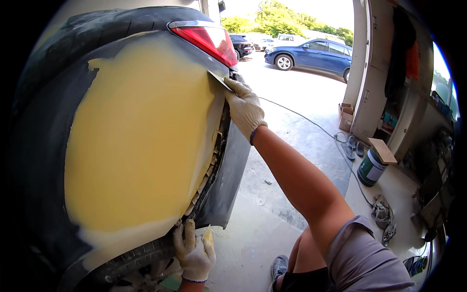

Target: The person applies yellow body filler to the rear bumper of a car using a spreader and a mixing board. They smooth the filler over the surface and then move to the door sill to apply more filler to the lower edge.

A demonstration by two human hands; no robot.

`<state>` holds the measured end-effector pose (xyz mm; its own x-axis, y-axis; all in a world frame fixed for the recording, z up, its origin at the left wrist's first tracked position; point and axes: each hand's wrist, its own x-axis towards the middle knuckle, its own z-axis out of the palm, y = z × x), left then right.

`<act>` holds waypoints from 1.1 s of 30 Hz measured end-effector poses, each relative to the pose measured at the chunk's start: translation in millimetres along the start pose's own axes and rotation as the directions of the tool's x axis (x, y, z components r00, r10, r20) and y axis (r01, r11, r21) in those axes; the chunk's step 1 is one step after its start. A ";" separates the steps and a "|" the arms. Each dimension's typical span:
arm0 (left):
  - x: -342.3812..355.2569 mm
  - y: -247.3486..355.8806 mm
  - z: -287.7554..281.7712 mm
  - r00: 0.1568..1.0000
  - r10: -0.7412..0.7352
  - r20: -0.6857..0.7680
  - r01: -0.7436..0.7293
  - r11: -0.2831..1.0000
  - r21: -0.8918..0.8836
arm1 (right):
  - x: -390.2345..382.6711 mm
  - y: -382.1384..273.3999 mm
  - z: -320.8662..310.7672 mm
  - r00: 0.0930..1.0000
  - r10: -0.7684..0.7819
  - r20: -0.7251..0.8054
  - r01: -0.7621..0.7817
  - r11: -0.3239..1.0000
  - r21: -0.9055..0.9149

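Observation:
A car's rear side panel [131, 136] carries a broad patch of smooth yellow body filler, with paler filler along its right and lower edges. My right hand [245, 107], in a white knit glove, grips a flat metal putty knife [219, 80]. Its blade lies against the panel's upper right edge, just below the red tail light [209, 41]. Down by the wheel arch, my gloved left hand [196, 253] is closed with its fingertips at the panel's lower corner. A flat, pointed piece smeared with yellow filler [208, 235] sticks up beside its thumb; its lower part is hidden.
Ragged filler crumbs [204, 180] line the gap beside the dark bumper [226, 180]. The tyre [126, 260] sits below. A cable [311, 121] crosses the floor at right, near slippers [352, 146] and a green bucket [371, 168] topped by a board. Outside stands a blue car [311, 56].

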<state>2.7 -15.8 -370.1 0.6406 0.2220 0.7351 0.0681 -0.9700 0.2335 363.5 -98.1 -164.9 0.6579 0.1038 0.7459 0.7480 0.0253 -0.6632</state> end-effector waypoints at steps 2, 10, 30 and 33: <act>-0.2 -0.2 -0.9 1.000 0.000 0.011 -0.001 1.000 0.003 | -14.8 0.4 5.6 0.999 0.038 0.015 -0.039 0.998 0.057; -4.9 -5.7 5.0 1.000 0.010 0.001 -0.010 1.000 -0.026 | -87.8 -11.2 19.7 0.994 0.106 -0.024 -0.103 0.991 0.080; 0.5 -8.1 -6.9 0.973 0.225 0.048 -0.228 0.971 0.067 | -219.3 -63.1 49.0 0.962 0.271 0.034 -0.273 0.955 0.114; 4.2 -9.7 -16.5 0.965 0.237 0.115 -0.248 0.964 0.091 | -232.6 -81.5 48.6 0.954 0.296 0.052 -0.299 0.952 0.070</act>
<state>-7.8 -3.9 -358.8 0.7223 -0.0275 0.6911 -0.0233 -0.9996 -0.0154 145.2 -76.0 -287.3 0.8445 0.1579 0.5117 0.5086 0.0626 -0.8587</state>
